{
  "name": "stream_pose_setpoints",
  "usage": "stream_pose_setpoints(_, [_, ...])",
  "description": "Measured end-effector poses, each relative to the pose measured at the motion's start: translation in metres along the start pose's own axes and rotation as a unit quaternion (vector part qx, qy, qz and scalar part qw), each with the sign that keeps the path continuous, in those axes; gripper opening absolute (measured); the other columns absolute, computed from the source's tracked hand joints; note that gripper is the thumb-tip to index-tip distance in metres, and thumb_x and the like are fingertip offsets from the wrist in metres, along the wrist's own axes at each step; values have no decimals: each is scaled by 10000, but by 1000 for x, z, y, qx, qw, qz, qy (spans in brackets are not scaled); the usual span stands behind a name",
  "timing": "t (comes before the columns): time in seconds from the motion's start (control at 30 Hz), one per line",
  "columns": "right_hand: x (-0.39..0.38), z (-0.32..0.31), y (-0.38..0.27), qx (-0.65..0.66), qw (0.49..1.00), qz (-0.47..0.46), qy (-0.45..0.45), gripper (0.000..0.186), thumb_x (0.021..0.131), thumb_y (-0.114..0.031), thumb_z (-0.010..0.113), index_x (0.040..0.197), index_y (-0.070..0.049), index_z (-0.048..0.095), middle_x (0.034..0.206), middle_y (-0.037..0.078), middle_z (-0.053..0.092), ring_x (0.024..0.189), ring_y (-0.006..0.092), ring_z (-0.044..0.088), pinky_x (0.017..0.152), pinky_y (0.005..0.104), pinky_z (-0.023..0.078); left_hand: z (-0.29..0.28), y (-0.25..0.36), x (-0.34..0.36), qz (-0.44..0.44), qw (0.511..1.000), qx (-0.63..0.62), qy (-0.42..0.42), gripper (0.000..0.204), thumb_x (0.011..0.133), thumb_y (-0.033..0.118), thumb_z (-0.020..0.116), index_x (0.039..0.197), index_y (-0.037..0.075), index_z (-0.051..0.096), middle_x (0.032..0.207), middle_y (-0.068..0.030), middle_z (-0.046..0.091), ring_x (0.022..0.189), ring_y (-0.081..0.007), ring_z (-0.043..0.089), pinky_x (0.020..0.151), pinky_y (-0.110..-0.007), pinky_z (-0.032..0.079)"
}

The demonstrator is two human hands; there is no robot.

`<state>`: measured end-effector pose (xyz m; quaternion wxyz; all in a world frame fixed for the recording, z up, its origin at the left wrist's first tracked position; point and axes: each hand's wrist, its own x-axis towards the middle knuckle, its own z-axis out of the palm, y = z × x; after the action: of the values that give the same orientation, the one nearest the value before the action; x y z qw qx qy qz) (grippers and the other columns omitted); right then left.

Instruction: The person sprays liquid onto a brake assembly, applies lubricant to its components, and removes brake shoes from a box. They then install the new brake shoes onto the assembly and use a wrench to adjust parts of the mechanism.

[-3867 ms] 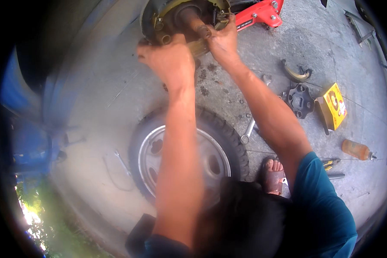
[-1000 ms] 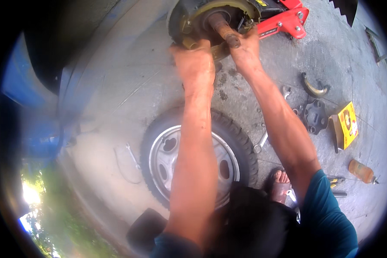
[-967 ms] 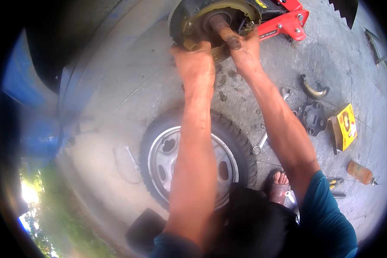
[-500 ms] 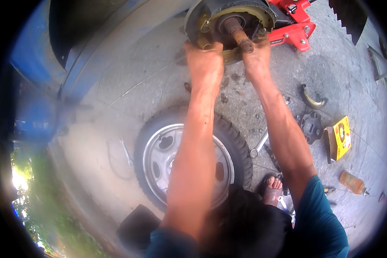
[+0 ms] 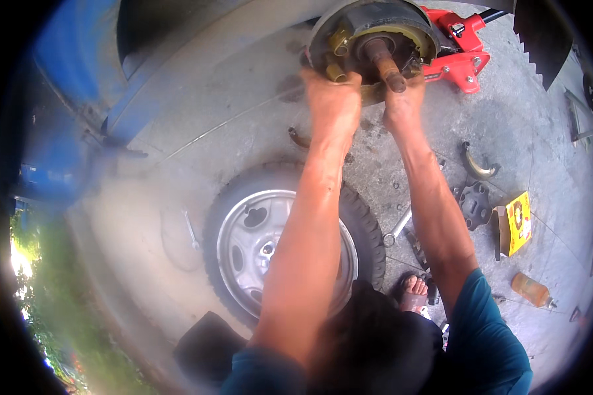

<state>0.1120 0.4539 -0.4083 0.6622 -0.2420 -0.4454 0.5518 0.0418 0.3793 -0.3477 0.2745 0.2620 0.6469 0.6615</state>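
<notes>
The removed black tyre on its silver steel rim (image 5: 290,243) is laid flat on the near concrete. Far beyond it, the bare round rusty brake assembly (image 5: 369,49) is gripped at its lower edge by left hand (image 5: 333,99) and right hand (image 5: 403,102), fingers curled closed; reassembly appears unfinished.

There are two hands: the left hand (image 5: 333,99) and the right hand (image 5: 404,102), both at 12 o'clock. One wheel (image 5: 283,243) lies at the centre. One red jack (image 5: 464,49) is at 1 o'clock. One yellow box (image 5: 515,222) and one orange bottle (image 5: 532,290) are at 3 to 4 o'clock. One wrench (image 5: 396,228) lies beside the wheel.
</notes>
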Motion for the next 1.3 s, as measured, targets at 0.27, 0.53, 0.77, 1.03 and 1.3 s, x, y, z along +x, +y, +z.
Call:
stream_pose_setpoints(0.27, [-1, 1, -16, 16, 995, 97, -11, 614, 743, -40, 754, 1270, 8, 444, 1185, 113, 568, 1021, 179, 563, 922, 299, 440, 6, -5, -2, 24, 998, -46, 23, 481, 780, 42, 609, 1203, -50, 400, 1058, -147, 549, 967, -202, 536, 869, -325, 426])
stream_pose_setpoints(0.53, [-6, 2, -26, -7, 990, 139, -10, 556, 784, -85, 749, 1257, -5, 467, 1087, 96, 607, 930, 150, 574, 804, 278, 462, 8, -3, 0, 14, 998, -43, 34, 538, 745, -15, 606, 1200, -115, 337, 1103, -256, 527, 1032, -319, 553, 922, -375, 418])
stream_pose_setpoints(0.77, [2, -5, -20, 20, 993, 115, -23, 510, 808, -92, 728, 1239, 17, 478, 1073, 79, 613, 852, 130, 577, 733, 261, 463, 11, -8, 0, 1, 999, 18, 41, 554, 788, 54, 634, 1240, -88, 347, 1105, -229, 558, 1022, -288, 559, 889, -375, 431])
stream_pose_setpoints(1.03, [1, 3, -40, -29, 990, 134, -28, 464, 844, -138, 699, 1235, 21, 506, 1141, 88, 591, 1005, 173, 563, 861, 302, 447, 14, 0, -6, 1, 999, -5, 54, 579, 766, 39, 645, 1238, -101, 341, 1102, -234, 565, 1025, -297, 572, 871, -363, 452])
stream_pose_setpoints(1.3, [1, 10, -43, -58, 988, 123, -68, 486, 874, -170, 675, 1276, 12, 470, 1194, 91, 567, 1052, 178, 551, 905, 309, 439, 10, 3, -6, -73, 996, 48, 31, 569, 781, 133, 602, 1203, -128, 322, 1235, -358, 440, 1106, -476, 514, 941, -453, 435])
